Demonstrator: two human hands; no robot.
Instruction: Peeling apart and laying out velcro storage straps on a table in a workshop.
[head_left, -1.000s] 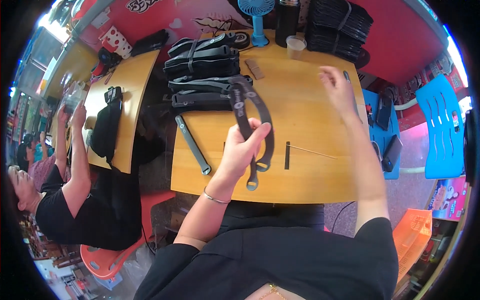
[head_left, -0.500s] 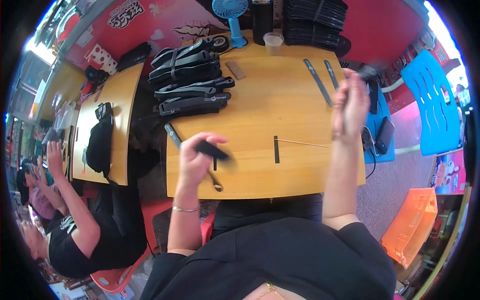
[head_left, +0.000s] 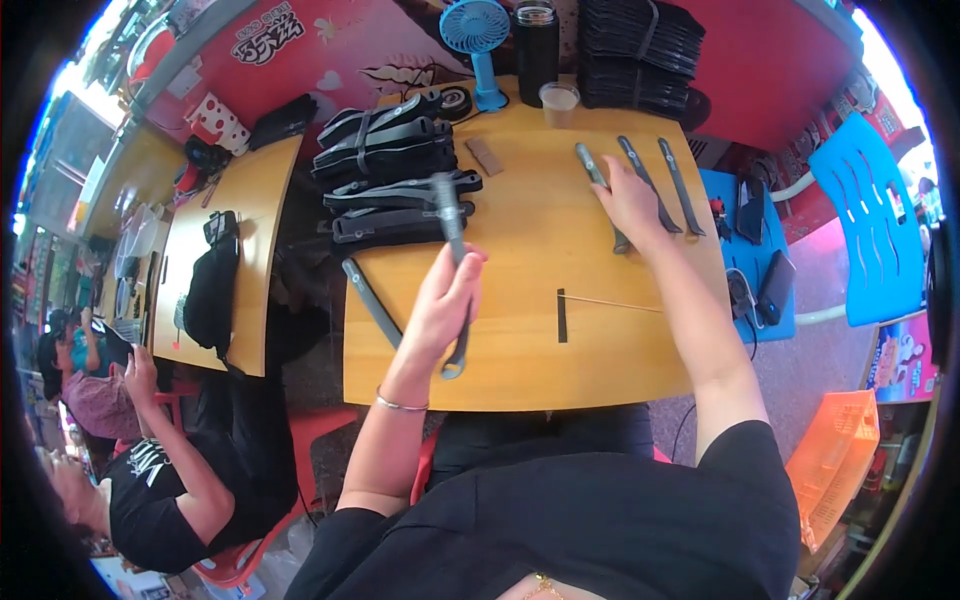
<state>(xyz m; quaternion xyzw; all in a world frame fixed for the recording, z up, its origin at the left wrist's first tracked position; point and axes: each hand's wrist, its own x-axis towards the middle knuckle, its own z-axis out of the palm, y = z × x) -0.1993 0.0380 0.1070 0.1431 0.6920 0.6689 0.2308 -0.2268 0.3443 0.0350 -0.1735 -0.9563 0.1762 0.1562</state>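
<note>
My left hand [head_left: 445,305] is closed around a dark grey strap [head_left: 448,215]. One end of this strap sticks up toward the stacked bundles, and a looped end hangs below the fist. At the right of the table, my right hand [head_left: 632,200] has its thumb and fingers on another grey strap [head_left: 586,160], which lies flat or nearly so. Two more grey straps, one in the middle [head_left: 640,165] and one at the far right [head_left: 680,185], lie beside it, fanned out. Left of my left hand, a single strap [head_left: 370,300] lies slanted.
Bundled black-and-grey straps [head_left: 390,150] are heaped at the back left. A blue fan [head_left: 475,30], black bottle [head_left: 537,55], plastic cup [head_left: 558,100] and black stack [head_left: 640,55] line the back. A short black strip [head_left: 562,315] and thin stick [head_left: 610,302] lie centrally. Another person sits at left.
My right hand has come in from the table's right edge, and a third strap now lies under it. My left hand has moved slightly right and up, its strap now pointing upward.
</note>
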